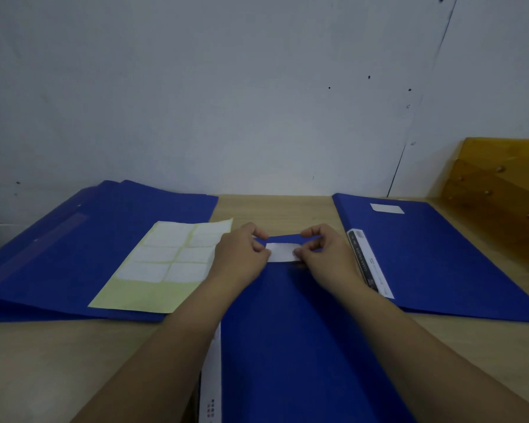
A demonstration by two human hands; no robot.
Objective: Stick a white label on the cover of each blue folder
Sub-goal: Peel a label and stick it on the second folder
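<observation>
A blue folder [290, 337] lies in front of me on the wooden table. Near its far edge a white label [282, 252] is held over the cover. My left hand [242, 254] pinches the label's left end and my right hand [327, 254] pinches its right end. I cannot tell whether the label touches the cover. On the left a stack of blue folders [74, 254] carries a yellow label sheet [165, 267] with several white labels. On the right another blue folder [440, 257] has a white label [387, 208] stuck near its far edge.
The wooden table [58, 367] ends at a pale wall [226, 102] behind the folders. A yellow wooden shelf piece [501, 190] stands at the far right. White spine strips run along the middle folder's left side [212, 377] and the right folder's left side [368, 264].
</observation>
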